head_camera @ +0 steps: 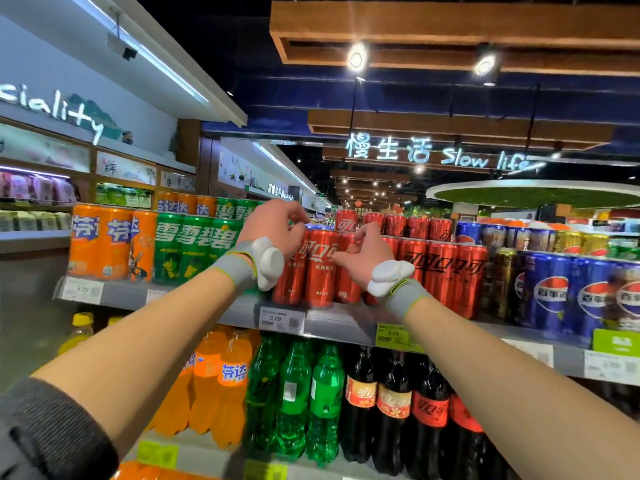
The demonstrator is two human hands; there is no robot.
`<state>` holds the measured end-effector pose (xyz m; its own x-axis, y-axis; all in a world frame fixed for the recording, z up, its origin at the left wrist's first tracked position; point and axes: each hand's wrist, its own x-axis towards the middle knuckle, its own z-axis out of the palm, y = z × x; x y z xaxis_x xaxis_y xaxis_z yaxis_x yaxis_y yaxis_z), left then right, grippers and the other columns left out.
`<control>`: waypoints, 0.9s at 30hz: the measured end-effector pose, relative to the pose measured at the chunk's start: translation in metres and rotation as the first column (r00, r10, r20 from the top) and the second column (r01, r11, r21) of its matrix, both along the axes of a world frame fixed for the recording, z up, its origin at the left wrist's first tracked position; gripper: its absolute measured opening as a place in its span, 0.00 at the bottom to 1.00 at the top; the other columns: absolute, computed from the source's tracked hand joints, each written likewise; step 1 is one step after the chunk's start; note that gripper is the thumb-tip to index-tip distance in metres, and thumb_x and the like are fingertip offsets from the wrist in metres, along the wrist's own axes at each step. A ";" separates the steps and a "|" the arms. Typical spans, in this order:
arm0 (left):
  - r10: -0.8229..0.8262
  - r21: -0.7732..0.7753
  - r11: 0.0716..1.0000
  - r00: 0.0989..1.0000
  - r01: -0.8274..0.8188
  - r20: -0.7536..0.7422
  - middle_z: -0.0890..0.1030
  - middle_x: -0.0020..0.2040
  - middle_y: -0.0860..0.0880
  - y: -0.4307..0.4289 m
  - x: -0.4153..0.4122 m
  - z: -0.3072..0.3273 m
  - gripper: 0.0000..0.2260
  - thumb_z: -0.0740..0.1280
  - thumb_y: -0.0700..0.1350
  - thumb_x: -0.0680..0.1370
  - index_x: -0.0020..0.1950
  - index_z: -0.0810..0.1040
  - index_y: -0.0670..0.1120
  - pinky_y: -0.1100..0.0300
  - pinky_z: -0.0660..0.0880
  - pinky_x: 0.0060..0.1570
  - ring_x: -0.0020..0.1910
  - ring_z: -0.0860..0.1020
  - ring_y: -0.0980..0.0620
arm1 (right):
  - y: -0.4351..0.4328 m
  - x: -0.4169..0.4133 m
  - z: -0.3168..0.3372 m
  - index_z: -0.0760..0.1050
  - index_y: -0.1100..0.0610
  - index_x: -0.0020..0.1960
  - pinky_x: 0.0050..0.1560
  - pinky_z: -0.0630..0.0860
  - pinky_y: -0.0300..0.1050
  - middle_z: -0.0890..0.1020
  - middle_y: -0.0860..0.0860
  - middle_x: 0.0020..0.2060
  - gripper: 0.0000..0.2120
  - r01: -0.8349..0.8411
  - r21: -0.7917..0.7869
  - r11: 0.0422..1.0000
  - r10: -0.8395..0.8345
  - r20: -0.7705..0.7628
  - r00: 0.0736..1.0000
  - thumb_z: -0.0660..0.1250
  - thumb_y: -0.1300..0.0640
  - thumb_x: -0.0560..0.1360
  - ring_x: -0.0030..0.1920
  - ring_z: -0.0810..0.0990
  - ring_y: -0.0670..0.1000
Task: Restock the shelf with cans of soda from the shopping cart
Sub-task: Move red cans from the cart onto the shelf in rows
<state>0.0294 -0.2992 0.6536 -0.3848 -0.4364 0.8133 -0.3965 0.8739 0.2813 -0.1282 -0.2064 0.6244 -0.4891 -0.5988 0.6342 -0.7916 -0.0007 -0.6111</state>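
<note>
Red cola cans [320, 271] stand in a row on the top shelf [239, 311], between green cans and further red cans. My left hand [277, 225] reaches over the leftmost red can [292, 275], with fingers curled on its top. My right hand [369, 252] grips the upper part of another red cola can [346, 282], thumb across its front and fingers over its rim. Both wrists wear grey bands with white sensors. The shopping cart is not in view.
Orange soda cans [100, 242] and green soda cans [194, 251] fill the shelf's left; more red cans [446, 271] and blue cola cans [550, 292] fill the right. Price tags [280, 318] line the shelf edge. Large soda bottles [325, 393] stand on the shelf below.
</note>
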 end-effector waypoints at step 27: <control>-0.587 0.768 0.538 0.499 -0.348 0.637 0.72 0.30 0.53 0.227 -0.055 -0.552 0.14 0.64 0.42 0.78 0.33 0.69 0.50 0.65 0.69 0.35 0.28 0.70 0.58 | 0.240 -0.013 -0.506 0.71 0.54 0.37 0.46 0.69 0.43 0.82 0.59 0.47 0.10 -0.192 0.775 0.602 -0.264 0.420 0.868 0.64 0.56 0.77 0.50 0.80 0.59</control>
<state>-0.0258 -0.0721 0.1020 -0.6857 -0.5005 -0.5285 -0.7251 0.5327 0.4364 -0.1409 0.0338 0.1188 -0.5998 -0.7095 -0.3699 -0.4076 0.6688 -0.6217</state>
